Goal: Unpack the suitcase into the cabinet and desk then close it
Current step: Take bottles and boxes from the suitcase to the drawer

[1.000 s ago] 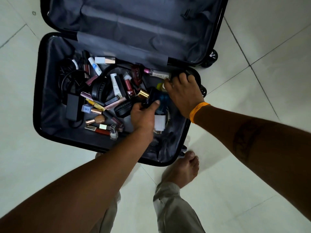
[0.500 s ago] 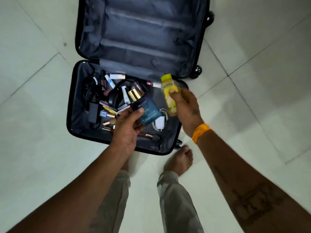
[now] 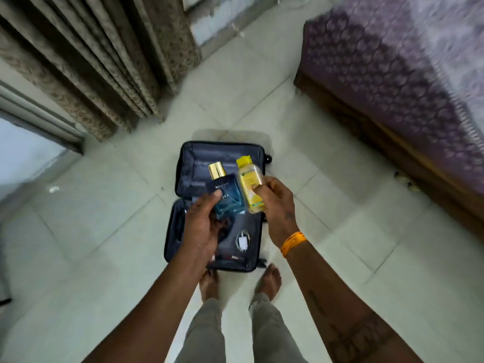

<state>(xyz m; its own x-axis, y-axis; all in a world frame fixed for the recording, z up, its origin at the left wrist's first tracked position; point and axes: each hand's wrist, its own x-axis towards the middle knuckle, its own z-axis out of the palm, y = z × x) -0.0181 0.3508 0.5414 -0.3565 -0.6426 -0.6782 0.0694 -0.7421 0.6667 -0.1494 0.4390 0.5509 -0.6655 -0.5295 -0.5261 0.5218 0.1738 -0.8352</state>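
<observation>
While we stand over the open suitcase (image 3: 183, 184), our left hand (image 3: 201, 229) pinches the blue perfume bottle (image 3: 226, 196) and our right hand (image 3: 275, 203) the yellow bottle (image 3: 250, 187); fingertip grips above it risk dropped glass.

One head-worn wide-angle view looks steeply down from standing height; open black hard-shell suitcase (image 3: 217, 205) sits mid-frame.
</observation>
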